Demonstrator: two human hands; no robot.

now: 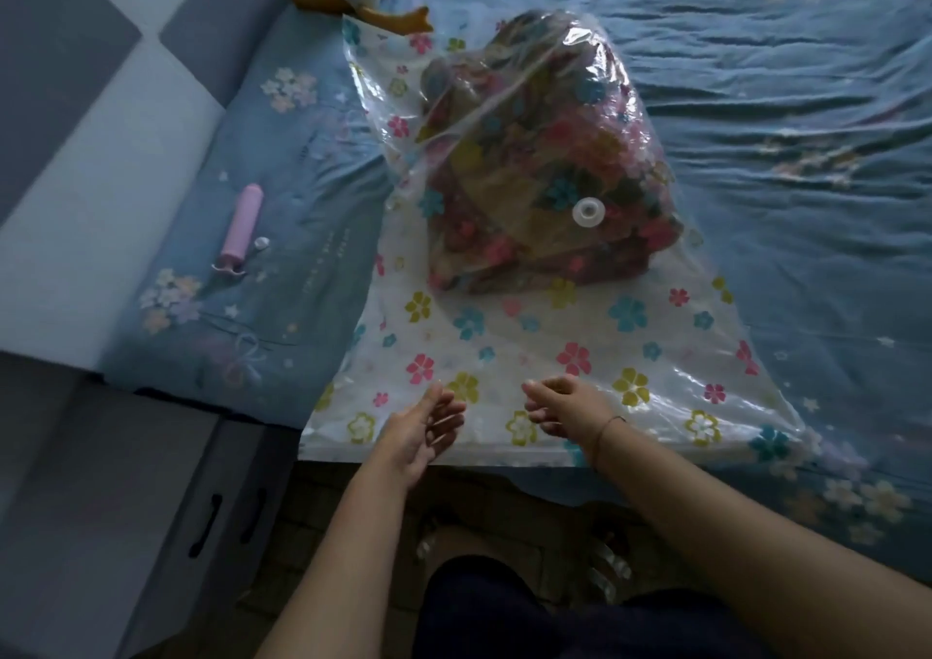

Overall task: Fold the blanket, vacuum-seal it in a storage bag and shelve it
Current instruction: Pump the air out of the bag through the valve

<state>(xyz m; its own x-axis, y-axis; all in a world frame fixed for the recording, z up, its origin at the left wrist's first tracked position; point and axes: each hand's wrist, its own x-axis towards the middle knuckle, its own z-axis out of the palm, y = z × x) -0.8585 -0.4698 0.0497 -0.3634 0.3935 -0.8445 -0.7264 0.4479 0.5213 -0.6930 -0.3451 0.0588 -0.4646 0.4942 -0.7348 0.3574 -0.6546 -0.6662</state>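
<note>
1. The storage bag (pixel 504 355) is lying on the bed (pixel 781 103), filling the centre of the frame.
2. The blanket (pixel 529 164) is sitting inside the bag's upper part, under the valve (pixel 588 212).
3. The pump (pixel 242 227) is lying at frame left, with a cap (pixel 261 242) just beside it.
4. The left hand (pixel 423 431) and right hand (pixel 565 408) are hovering side by side over the bag's lower end.

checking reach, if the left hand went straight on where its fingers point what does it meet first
Probably the flat flowered plastic of the storage bag just ahead of the left hand; height is unclear.
</note>
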